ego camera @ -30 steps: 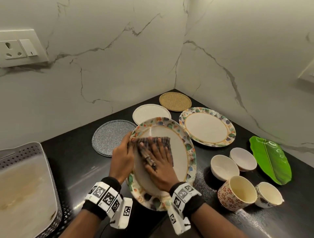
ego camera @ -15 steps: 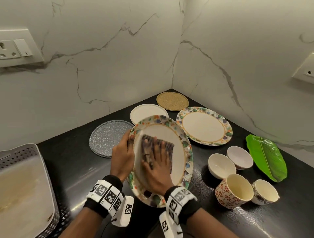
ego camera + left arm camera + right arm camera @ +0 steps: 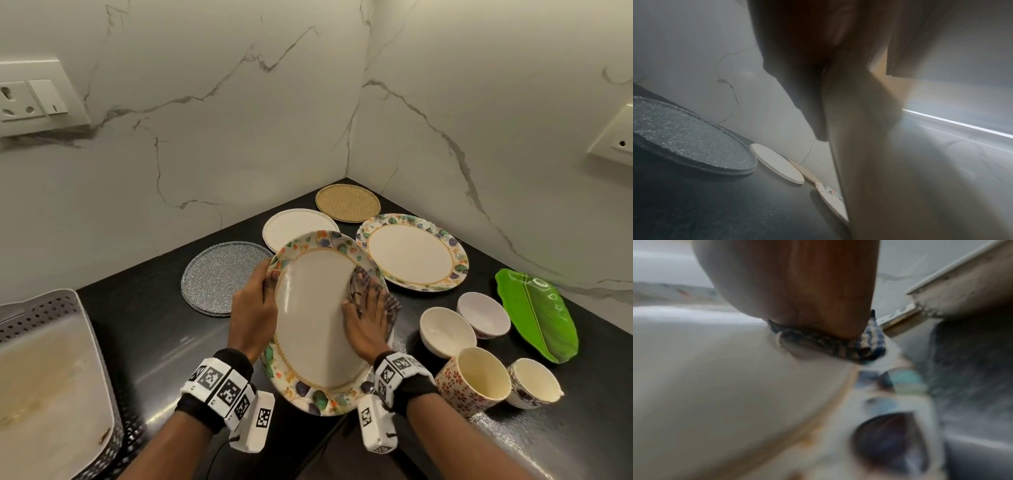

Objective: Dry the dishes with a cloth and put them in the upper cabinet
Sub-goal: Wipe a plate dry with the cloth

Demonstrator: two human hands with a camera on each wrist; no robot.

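While the black counter (image 3: 144, 329) fills the corner under the marble walls, the big flowered plate (image 3: 315, 329) is held up over it, tilted, with its long way running from near the person out toward the corner. The left hand (image 3: 253, 315) grips the plate's left rim, with the thumb on the front and the fingers curled behind. The right hand (image 3: 368, 325) lies flat on the striped cloth (image 3: 363, 291) and presses it on the right side of the plate's face, fingers straight and spread. So the cloth sits right under the right hand, and the bare, unwiped middle of the plate lies to that hand's left. It looks like the next wipe has to slide that way, toward the left hand.

Other dishes wait flat on the counter: a second flowered plate (image 3: 411, 257), a white plate (image 3: 291, 226), a grey speckled plate (image 3: 219, 277), a woven mat (image 3: 347, 202), a green leaf dish (image 3: 537, 315), two bowls (image 3: 445, 330) and two cups (image 3: 476, 380).

No upper cabinet shows in the head view. The back of the held plate is hidden. The left wrist view is dark and mostly blocked by the hand and the plate's back. The right wrist view is blurry, so any wet spots are too hard to see.
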